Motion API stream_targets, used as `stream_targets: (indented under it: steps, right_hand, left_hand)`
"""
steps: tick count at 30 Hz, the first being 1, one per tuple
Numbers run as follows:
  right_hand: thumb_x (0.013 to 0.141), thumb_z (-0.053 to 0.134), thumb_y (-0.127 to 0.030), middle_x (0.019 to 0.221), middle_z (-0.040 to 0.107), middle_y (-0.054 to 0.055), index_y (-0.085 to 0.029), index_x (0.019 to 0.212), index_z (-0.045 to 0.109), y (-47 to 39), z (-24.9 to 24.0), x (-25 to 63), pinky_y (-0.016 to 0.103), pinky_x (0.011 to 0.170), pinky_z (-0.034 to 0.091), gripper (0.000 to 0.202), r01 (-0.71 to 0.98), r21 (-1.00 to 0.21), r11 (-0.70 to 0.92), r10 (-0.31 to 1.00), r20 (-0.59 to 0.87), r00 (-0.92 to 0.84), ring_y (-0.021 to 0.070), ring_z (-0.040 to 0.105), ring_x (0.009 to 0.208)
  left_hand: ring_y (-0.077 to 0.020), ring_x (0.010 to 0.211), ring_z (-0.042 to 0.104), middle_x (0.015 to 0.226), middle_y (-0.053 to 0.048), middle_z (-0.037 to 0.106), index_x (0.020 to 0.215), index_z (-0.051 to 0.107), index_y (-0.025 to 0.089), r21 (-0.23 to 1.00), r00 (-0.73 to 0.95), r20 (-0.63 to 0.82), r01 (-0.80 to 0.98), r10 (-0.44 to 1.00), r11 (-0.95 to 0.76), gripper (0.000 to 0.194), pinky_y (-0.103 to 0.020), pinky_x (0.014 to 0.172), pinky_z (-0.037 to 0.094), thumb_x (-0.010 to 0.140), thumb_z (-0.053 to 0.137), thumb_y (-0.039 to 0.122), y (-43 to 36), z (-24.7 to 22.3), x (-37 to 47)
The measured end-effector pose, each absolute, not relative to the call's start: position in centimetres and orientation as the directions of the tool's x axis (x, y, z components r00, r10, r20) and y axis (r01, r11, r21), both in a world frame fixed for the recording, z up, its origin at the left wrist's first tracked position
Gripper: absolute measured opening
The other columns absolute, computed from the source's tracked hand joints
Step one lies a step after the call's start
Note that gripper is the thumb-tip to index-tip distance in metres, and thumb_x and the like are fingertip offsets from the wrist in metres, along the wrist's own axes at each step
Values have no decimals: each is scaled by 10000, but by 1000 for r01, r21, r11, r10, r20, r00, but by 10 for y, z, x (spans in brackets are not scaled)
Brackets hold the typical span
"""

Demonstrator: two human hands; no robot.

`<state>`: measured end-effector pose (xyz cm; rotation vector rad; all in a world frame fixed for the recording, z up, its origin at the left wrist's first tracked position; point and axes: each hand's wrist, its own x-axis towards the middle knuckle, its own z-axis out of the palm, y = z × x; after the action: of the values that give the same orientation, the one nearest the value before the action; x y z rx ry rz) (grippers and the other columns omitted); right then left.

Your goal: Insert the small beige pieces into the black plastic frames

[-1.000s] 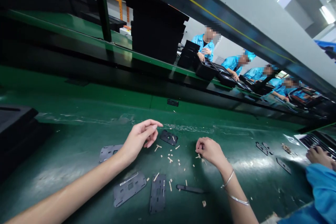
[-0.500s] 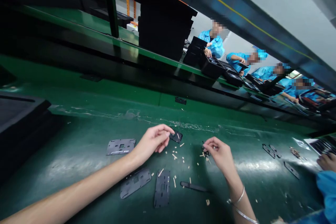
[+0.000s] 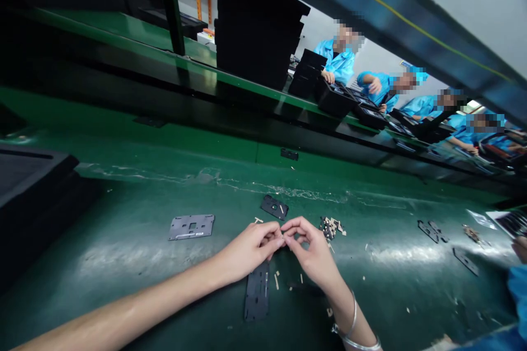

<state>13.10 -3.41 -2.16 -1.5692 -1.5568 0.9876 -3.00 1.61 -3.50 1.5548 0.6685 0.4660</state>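
Observation:
My left hand (image 3: 260,247) and my right hand (image 3: 307,245) meet fingertip to fingertip above the green bench. Both are closed in a pinch; whatever small thing lies between the fingers is too small to make out. Just beyond them lies a small black plate (image 3: 274,207) with a pale strip on it. To the right of my right hand is a heap of small black and beige pieces (image 3: 332,227). Partly under my left hand, a dark grey slotted plate (image 3: 256,299) rests on the bench. Another grey plate (image 3: 191,227) lies to the left.
Black foam-like blocks (image 3: 35,192) stand at the left. Flat black parts (image 3: 430,231) lie to the right, near another person's blue sleeve (image 3: 519,290). A raised shelf edge (image 3: 230,107) runs across the back. Beyond it, several people in blue work among black boxes (image 3: 335,100).
My right hand has moved left, away from the heap of small pieces, to meet my left hand. My left hand has come down slightly, and its forearm now covers the lower left plate.

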Motion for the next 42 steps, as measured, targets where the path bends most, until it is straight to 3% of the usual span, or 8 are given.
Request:
stream_targets:
  steps: [12,18,25,30,32,36,42]
  right_hand:
    - [813,551,-216,758,643,24,-188,827,571,-38,-28,140,230,583,453,37,500,-865,37,966,159,203,154,647,723]
    - [802,560,-207,745,648,25,-183,831,578,-39,-27,135,220,543,451,42,458,-888,44,985,114,128,144,635,676]
    - [811,521,-166,735,638,29,-178,756,603,-44,-32,129,234,579,461,99,517,-850,99,970,198,141,149,621,695]
    - [810,554,-213,772,648,32,-187,823,591,-44,-29,136,236,591,464,47,516,-854,63,942,222,251,158,642,722]
    - [803,569,-227,744,651,25,-186,859,577,-43,-27,137,230,583,467,70,469,-883,31,960,157,231,157,653,702]
    - [810,555,-244,729,654,31,-177,844,585,-41,-26,132,221,565,468,80,481,-876,41,983,122,139,152,641,680]
    - [819,559,-311,702,654,22,-191,780,615,-45,-38,134,203,539,481,138,609,-782,134,972,225,74,137,619,595]
  left_hand:
    - [-71,426,376,534,53,446,691,473,163,990,741,-117,139,661,20,142,-171,425,300,816,449,226,17,-39,-27]
    - [-96,553,410,602,52,454,824,511,167,992,713,-54,118,699,-43,130,-179,494,320,830,502,296,16,-39,-27]
    - [-91,513,412,566,52,462,708,500,162,965,701,-37,210,713,-155,162,-187,501,310,846,448,229,15,-44,-26]
    - [-91,467,376,487,63,408,565,459,157,940,659,-59,289,750,-180,281,-200,483,268,798,554,284,19,-50,-26]
    - [-96,472,380,478,63,407,566,488,155,928,647,-60,317,760,-196,286,-204,486,260,768,608,318,20,-50,-26]
    - [-109,531,448,573,59,492,862,592,181,922,674,16,277,739,-272,137,-194,516,300,810,573,307,20,-45,-27]
    - [-96,571,521,605,29,575,768,622,147,872,672,167,240,722,-426,197,-161,565,373,879,466,191,13,-42,-27]
